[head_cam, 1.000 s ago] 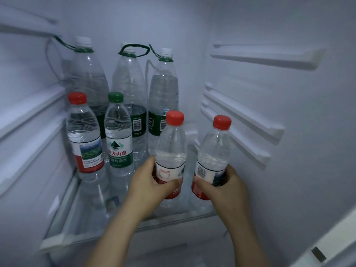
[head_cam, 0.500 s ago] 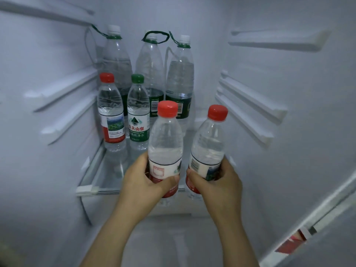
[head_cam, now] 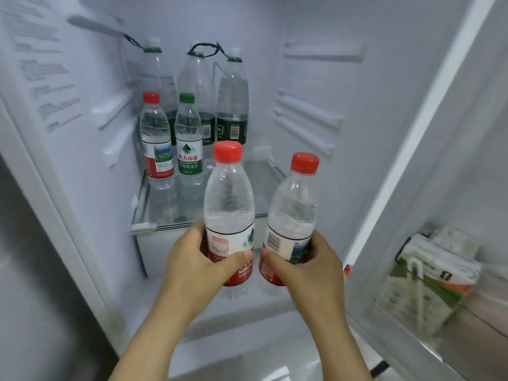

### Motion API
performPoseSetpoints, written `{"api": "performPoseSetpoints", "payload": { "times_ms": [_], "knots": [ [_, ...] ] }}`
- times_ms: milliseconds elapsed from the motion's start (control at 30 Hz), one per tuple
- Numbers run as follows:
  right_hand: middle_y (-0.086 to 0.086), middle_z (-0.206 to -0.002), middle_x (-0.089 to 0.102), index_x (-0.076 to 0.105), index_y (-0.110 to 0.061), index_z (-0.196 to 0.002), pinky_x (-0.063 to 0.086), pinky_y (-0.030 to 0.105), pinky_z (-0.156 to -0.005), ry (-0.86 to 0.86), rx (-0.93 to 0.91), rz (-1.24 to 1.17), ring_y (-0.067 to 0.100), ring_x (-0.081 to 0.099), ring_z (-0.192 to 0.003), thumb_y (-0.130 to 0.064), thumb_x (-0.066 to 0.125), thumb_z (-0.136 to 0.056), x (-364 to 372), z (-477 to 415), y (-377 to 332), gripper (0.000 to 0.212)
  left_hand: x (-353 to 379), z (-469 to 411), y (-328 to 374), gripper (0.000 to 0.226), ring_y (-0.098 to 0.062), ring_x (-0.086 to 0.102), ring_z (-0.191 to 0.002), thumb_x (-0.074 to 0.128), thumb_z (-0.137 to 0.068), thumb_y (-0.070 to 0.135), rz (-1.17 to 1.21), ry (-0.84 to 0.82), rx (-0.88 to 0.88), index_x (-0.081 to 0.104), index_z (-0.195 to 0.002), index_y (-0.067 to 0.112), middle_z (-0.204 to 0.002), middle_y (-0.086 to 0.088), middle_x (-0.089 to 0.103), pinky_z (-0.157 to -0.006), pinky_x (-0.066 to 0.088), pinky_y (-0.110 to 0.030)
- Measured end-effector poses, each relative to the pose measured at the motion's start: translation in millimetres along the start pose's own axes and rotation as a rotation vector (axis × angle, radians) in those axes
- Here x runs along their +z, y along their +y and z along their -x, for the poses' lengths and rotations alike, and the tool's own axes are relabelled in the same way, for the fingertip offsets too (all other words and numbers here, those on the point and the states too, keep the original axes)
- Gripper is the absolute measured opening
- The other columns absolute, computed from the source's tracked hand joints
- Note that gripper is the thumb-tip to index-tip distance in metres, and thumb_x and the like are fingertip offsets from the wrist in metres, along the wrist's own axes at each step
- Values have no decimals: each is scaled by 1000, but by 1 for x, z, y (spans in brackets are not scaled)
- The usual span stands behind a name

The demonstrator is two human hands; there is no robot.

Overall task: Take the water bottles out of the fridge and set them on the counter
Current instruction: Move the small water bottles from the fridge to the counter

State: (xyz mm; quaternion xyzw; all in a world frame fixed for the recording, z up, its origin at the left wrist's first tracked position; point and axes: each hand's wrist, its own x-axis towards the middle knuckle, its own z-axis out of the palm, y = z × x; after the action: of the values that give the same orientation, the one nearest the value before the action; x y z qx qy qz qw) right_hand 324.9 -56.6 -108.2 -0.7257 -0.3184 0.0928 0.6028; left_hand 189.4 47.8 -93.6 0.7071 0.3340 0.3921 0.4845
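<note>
My left hand (head_cam: 198, 259) grips a red-capped water bottle (head_cam: 228, 204) round its label, upright, in front of the glass shelf (head_cam: 154, 225). My right hand (head_cam: 310, 268) grips a second red-capped bottle (head_cam: 295, 213), tilted slightly right. Both bottles are off the shelf, held in the air at the fridge opening. On the shelf stand a small red-capped bottle (head_cam: 156, 144) and a small green-capped bottle (head_cam: 189, 144). Behind them are three tall bottles (head_cam: 232, 97) with green carry loops.
The fridge's white side walls carry empty shelf rails (head_cam: 308, 119). The open door at the right has a bin holding a carton (head_cam: 428, 273). A white drawer front (head_cam: 154, 251) lies below the glass shelf.
Both hands have lifted their bottles off the shelf and drawn them back toward me, out to the fridge opening. The view has pulled back, and the door bin now shows at the right.
</note>
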Motion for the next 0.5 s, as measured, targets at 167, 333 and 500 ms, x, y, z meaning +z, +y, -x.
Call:
{"api": "performPoseSetpoints", "payload": {
  "times_ms": [167,333,500],
  "knots": [
    [-28,-82,71,65,-33,-91,55,18,-64,49,85,20,-6,69,-75,-29,86,-60,-28,65,4,38,7,45,-6,48,6,66,-81,86,-59,15,-12,-134,-28,61,-95,36,-92,17,71,-67,50,-17],
    [-31,-81,70,64,-35,-91,52,12,-60,133,140,18,-8,69,-75,-27,87,-61,-63,110,5,38,28,78,2,46,8,65,-81,87,-60,18,-33,-267,16,61,-94,36,-91,21,70,-67,50,-16],
    [-24,-83,73,67,-31,-96,54,14,-61,244,187,41,-4,70,-75,-23,87,-62,-107,151,7,40,60,109,15,45,11,65,-79,86,-62,13,1,-431,57,62,-94,35,-85,26,71,-60,48,-5]
  ]
}}
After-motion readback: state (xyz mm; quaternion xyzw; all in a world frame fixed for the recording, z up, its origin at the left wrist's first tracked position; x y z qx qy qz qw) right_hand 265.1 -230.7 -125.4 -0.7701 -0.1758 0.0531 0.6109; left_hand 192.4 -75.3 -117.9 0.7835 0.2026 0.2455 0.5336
